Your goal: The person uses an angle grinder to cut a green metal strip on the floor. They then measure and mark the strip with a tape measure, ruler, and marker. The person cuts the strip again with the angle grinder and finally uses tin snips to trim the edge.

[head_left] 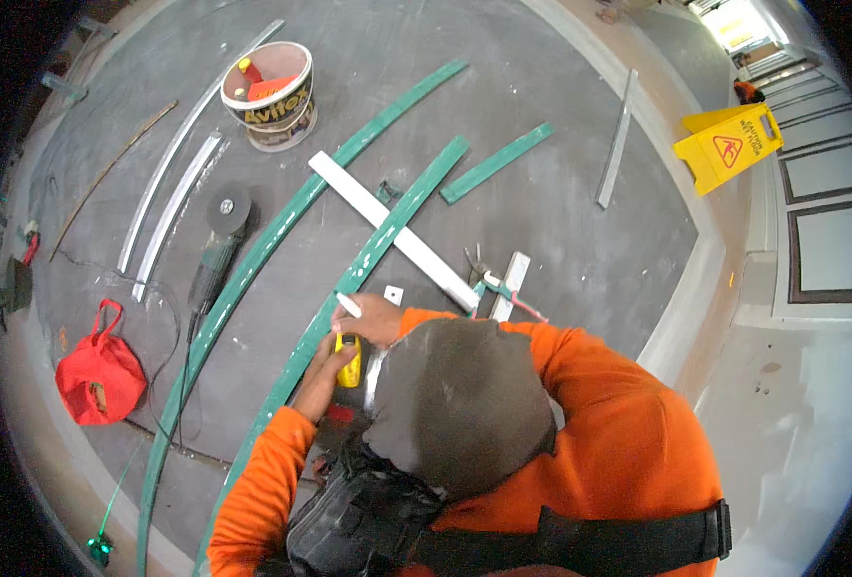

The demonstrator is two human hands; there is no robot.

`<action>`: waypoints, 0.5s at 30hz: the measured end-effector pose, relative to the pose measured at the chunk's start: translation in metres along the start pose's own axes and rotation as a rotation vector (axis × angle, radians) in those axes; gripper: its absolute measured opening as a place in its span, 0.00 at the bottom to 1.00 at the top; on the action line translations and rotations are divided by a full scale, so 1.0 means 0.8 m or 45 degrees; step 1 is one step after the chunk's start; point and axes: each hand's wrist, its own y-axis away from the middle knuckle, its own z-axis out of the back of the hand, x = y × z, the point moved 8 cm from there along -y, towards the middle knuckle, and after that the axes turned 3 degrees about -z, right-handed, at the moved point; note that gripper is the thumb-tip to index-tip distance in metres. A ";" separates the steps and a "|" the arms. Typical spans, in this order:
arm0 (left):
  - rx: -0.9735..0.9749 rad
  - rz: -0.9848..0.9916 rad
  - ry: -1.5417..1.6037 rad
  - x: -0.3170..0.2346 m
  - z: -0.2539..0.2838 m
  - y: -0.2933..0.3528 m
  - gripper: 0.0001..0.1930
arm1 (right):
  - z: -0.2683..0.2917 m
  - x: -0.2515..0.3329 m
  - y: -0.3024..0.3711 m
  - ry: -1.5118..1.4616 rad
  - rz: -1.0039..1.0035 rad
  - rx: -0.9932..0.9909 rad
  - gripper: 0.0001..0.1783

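Note:
My left hand is closed around a yellow tape measure beside a long green metal strip. Close to it, my right hand grips a slim white marker, which lies over the strip's edge. Under this strip passes a white bar, slanting across to a second long green strip. A short green piece lies beyond. Near my right forearm are a small white plate with a hole and a short white piece. A rounded grey-brown cloth shape hides part of that forearm.
On the grey floor at left lie an angle grinder with its cord, a red bag and white strips. A tool-filled bucket stands farther off. A yellow folding floor sign stands at far right.

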 end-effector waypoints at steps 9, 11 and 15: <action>-0.100 0.128 -0.784 -0.015 0.082 0.053 0.27 | 0.068 0.066 0.020 -0.362 -0.166 0.038 0.26; -0.045 0.264 -0.868 0.000 0.125 0.092 0.28 | 0.156 0.074 0.011 -0.170 -0.129 -0.263 0.24; -0.054 0.554 -1.040 0.066 0.256 0.203 0.24 | 0.366 0.101 -0.003 0.130 -0.089 -0.723 0.23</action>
